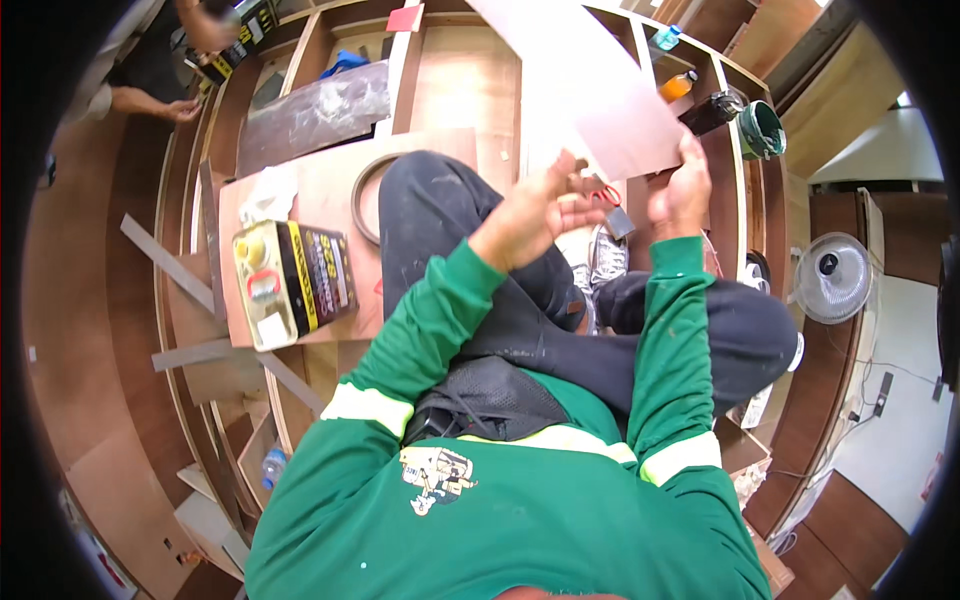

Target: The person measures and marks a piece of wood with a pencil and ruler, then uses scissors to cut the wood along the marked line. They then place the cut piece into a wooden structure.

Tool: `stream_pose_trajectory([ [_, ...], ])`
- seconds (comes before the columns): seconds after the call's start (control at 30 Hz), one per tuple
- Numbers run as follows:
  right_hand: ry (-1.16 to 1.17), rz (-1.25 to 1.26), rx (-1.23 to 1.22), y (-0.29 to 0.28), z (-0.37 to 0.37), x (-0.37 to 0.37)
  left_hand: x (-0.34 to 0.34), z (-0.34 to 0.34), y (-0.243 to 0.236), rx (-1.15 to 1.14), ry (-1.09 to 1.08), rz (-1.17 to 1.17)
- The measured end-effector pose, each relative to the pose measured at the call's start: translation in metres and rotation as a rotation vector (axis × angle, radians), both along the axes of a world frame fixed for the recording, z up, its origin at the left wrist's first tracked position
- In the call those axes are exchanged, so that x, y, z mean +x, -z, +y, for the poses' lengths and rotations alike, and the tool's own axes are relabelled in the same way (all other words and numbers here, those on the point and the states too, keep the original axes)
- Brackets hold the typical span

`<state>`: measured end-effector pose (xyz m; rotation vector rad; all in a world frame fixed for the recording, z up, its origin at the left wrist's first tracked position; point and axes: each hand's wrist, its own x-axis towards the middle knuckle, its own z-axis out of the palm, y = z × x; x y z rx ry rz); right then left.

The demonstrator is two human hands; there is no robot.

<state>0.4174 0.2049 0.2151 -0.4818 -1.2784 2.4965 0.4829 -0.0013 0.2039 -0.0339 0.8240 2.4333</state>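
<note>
We have the sheet [625,110] held out beyond our lap, its long axis slanting from far left to near right, the narrow end pointing toward us. Our right hand [682,190] grasps its near right corner; our left hand [548,215] is released, fingers spread just beside the near edge, though we cannot tell whether they touch.

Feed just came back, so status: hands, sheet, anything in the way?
Left hand open beside pale sheet. Right hand at its near corner, grip unclear. Sheet runs off top of view. Red-handled tool just below it in view, nothing plainly blocking.
</note>
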Motion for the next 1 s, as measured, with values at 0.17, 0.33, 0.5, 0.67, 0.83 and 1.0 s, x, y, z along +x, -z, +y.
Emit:
stream_pose_trajectory([
  [0.17, 0.01, -0.188, 0.128, 0.045, 0.005, 0.015, 0.017, 0.006, 0.013, -0.001, -0.112, -0.101],
  [0.33, 0.078, -0.32, 0.179, 0.071, 0.001, 0.032, 0.013, 0.015, 0.029, -0.066, -0.218, -0.244],
  [0.5, -0.117, -0.461, 0.15, 0.054, 0.003, 0.049, 0.012, 0.006, 0.032, -0.058, -0.261, -0.354],
  [0.67, -0.116, -0.53, -0.044, 0.098, 0.052, 0.045, 0.012, -0.007, 0.038, -0.009, -0.393, -0.372],
  [0.83, -0.439, -0.608, 1.496, 0.222, 0.062, 0.008, 0.008, -0.009, 0.008, -0.066, -0.379, -0.363],
  [1.0, -0.662, -0.48, 1.849, 0.311, 0.066, -0.014, 0.007, -0.022, 0.022, -0.086, -0.325, -0.442],
])
